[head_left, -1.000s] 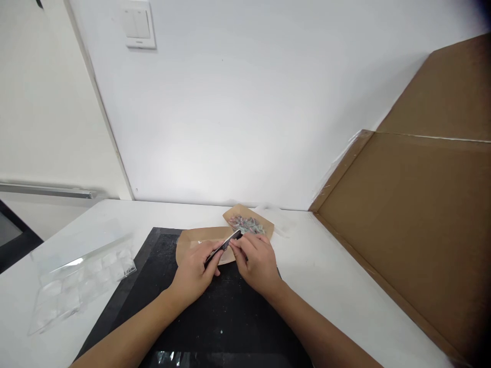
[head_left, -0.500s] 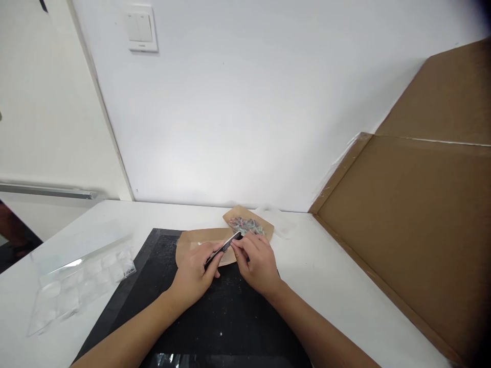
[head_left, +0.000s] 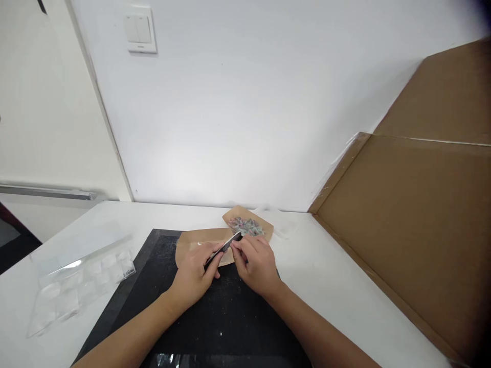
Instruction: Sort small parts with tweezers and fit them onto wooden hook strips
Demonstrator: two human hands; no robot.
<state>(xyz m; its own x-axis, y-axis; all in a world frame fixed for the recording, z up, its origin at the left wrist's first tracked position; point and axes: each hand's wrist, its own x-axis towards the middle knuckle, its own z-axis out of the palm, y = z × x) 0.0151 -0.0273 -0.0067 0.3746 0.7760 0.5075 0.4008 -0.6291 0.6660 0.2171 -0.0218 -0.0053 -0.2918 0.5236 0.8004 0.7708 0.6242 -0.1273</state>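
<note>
While left hand (head_left: pixel 194 268) pinches slim, stiff-looking, black, white-edged strip (head_left: pixel 225 247), likely for steadiness, I see right hand (head_left: pixel 258 263) pinching near its far end, shallow brown paper tray (head_left: pixel 187 241) below grip.

A slim black object (head_left: pixel 227 245) has a pale upper edge. Gripped by fingers (head_left: pixel 217 259), it slants up rightward.

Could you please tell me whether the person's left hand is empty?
No, the left hand holds a slim dark object with a pale edge between its thumb and fingers.
</note>
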